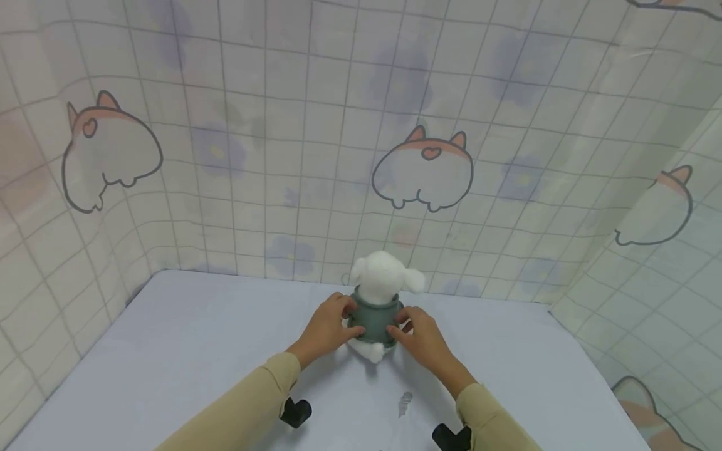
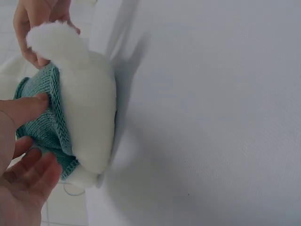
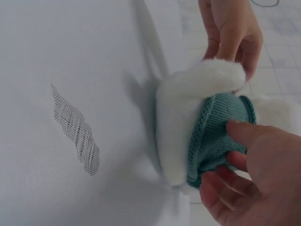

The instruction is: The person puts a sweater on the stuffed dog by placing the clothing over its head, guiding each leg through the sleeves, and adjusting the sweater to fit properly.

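Note:
A white plush toy (image 1: 380, 275) with floppy ears sits upright on the table, its back and short tail towards me. It wears a green knitted sweater (image 1: 373, 319) with rolled edges. At the toy's left side, my left hand (image 1: 327, 327) pinches the sweater between thumb and fingers. My right hand (image 1: 420, 336) does the same on the right side. In the left wrist view, the left thumb (image 2: 33, 107) lies on the knit near its lower hem. The right thumb (image 3: 244, 132) presses the knit in the right wrist view. The toy's face is hidden.
The white tabletop (image 1: 225, 338) ends just behind the toy, at a gridded curtain (image 1: 316, 156) printed with cartoon animals. A grey mesh-like patch (image 1: 404, 404) shows on the table in front. Black wrist mounts (image 1: 296, 413) hang below both sleeves.

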`<state>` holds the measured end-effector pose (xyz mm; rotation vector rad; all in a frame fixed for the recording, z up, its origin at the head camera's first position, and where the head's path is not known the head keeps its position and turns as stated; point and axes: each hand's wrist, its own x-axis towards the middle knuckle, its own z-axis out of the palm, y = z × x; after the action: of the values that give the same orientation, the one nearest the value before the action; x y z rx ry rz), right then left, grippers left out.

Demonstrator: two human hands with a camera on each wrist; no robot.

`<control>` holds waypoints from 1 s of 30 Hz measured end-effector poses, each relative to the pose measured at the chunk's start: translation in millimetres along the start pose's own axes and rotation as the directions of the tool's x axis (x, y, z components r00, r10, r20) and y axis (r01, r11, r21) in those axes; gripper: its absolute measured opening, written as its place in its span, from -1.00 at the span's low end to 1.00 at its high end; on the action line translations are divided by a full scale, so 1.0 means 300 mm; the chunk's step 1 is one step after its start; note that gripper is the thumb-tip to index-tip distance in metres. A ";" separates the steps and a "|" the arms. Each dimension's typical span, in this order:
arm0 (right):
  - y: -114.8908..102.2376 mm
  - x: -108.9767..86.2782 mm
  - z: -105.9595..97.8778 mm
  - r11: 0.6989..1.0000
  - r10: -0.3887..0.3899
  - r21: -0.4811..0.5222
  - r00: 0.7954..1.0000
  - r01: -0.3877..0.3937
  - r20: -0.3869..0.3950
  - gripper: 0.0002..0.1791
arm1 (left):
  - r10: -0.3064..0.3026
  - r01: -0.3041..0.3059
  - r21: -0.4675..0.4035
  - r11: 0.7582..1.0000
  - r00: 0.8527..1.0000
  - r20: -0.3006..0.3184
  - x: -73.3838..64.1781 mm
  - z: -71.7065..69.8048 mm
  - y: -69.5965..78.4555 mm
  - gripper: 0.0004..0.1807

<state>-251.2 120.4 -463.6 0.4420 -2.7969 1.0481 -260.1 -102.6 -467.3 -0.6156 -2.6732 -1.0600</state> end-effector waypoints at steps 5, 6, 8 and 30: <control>0.008 0.004 0.012 0.990 0.071 0.118 0.996 -0.077 0.056 -0.50 | -0.054 0.056 -0.051 0.997 0.997 0.053 -0.004 0.007 -0.001 -0.30; 0.013 0.003 0.016 0.989 0.071 0.128 0.995 -0.079 0.066 -0.45 | -0.056 0.060 -0.056 0.997 0.996 0.066 -0.005 0.009 -0.002 -0.25; 0.022 0.000 0.024 0.988 0.067 0.134 0.994 -0.077 0.083 -0.37 | -0.061 0.067 -0.063 0.996 0.994 0.091 -0.010 0.014 -0.007 -0.20; 0.006 0.015 0.027 0.990 0.066 0.127 0.998 -0.063 -0.024 -0.72 | -0.126 0.142 -0.139 0.980 0.985 0.119 0.000 -0.006 0.038 -0.43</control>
<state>-256.0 115.3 -469.7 0.3490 -2.7474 1.2401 -254.9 -96.4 -459.2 -0.5398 -2.7830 -1.3055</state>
